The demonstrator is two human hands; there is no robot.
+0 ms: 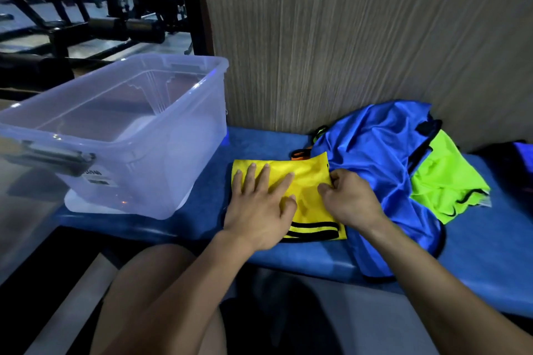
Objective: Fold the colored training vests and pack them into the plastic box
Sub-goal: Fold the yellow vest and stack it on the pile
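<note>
Left hand (261, 204) flat, fingers spread, pressing yellow vest (305, 179) onto blue bench (259, 141); right hand (350, 200) pinching its right edge – fold likely leftward across the short axis. Plastic box (138, 135) left, nearer the left hand – apparently no vests inside

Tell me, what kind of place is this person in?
Probably a gym. Black exercise machines stand in the background, and colored training vests, like the yellow vest and blue vest, lie on a blue padded bench beside a clear plastic box.
</note>
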